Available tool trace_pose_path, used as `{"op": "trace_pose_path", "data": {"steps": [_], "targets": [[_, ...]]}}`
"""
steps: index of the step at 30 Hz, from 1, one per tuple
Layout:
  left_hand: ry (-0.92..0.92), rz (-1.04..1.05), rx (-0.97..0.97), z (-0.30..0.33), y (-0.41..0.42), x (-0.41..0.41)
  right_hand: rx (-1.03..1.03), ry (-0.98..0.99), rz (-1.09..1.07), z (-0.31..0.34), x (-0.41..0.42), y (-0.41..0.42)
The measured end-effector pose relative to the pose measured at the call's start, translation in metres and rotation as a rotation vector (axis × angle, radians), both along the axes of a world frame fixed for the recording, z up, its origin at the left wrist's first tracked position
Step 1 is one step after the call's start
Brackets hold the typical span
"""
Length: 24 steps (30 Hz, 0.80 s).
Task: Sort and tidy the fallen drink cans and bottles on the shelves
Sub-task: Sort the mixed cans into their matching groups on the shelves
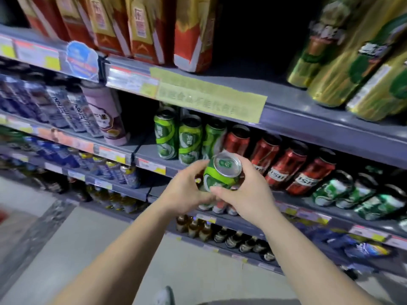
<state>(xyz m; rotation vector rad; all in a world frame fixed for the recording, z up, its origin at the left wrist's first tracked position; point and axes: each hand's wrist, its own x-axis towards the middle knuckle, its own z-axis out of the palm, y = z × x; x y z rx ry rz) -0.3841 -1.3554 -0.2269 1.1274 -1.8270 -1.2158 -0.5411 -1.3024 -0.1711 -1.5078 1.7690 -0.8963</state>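
Your left hand (187,190) and right hand (244,192) both wrap the green aluminium drink can (222,175) at centre frame, in front of the grey metal shelf (149,154). Keep it upright and stand it beside the matching green cans (189,139), label outward.

Green can (221,173), tilted, apparently unopened

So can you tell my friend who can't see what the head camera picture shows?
Two hands, left hand and right hand, hold a green can in front of a shop shelf. Behind it stand green cans beside red cans, with gold cans on the shelf above.
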Motion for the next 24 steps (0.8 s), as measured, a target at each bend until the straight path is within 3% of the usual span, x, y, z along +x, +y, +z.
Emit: {"op": "trace_pose_path", "data": {"steps": [4,7,12,18,24], "targets": [[0.038,0.183,0.014,-0.010,-0.029,0.054,0.046,-0.060,0.016,-0.018,0.052,-0.036],[0.073,0.403,0.055,-0.018,-0.050,0.087,0.193,-0.092,0.066,-0.030,0.073,-0.047],[0.117,0.701,0.082,-0.026,-0.097,0.120,0.286,0.095,0.067,-0.049,0.078,-0.064],[0.067,0.645,0.051,-0.023,-0.152,0.121,0.339,0.301,0.100,-0.046,0.079,-0.090],[-0.032,0.512,0.090,-0.038,-0.162,0.116,0.332,0.322,0.090,-0.052,0.081,-0.104]]}}
